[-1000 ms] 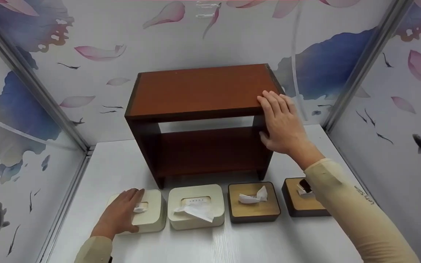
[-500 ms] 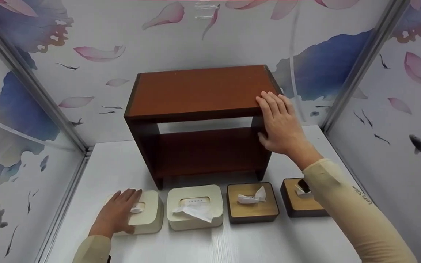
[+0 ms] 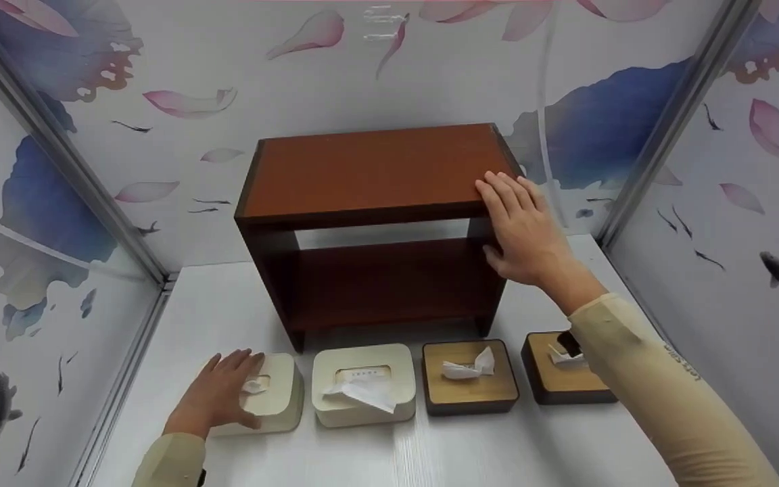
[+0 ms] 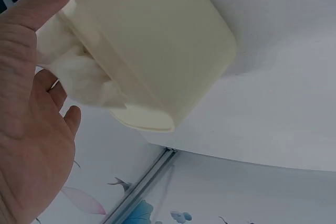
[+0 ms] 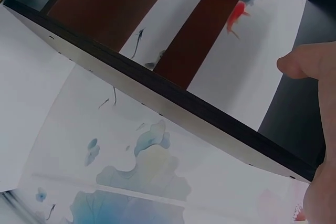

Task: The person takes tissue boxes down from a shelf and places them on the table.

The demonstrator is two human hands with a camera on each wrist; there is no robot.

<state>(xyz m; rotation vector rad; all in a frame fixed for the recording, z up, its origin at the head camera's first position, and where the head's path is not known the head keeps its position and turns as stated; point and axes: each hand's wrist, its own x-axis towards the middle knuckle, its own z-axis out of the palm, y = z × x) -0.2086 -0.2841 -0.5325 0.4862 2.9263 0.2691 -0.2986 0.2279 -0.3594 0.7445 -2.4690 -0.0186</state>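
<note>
My left hand [image 3: 217, 392] lies spread over the leftmost cream tissue box [image 3: 280, 402], its thumb held out toward the near side. In the left wrist view the palm faces a white tissue [image 4: 86, 80] that sticks out of the box top. My right hand [image 3: 528, 233] rests on the right front corner of a reddish-brown wooden shelf unit [image 3: 376, 169]. Its fingers lie extended on the top board, with the thumb lower at the front of the right side panel. The right wrist view shows that thumb [image 5: 302, 61] in front of the dark panel; the other fingers are hidden there.
In a row before the shelf unit stand another cream tissue box [image 3: 325, 365] and two dark-sided boxes with wood tops, the left wood-topped box [image 3: 440, 396] and the right wood-topped box [image 3: 552, 379], partly behind my right sleeve. Printed panels enclose the white table [image 3: 335, 460].
The leftmost tissue box has shifted slightly left under my left hand, widening the gap to the second cream box. My right hand stays on the shelf unit's corner.
</note>
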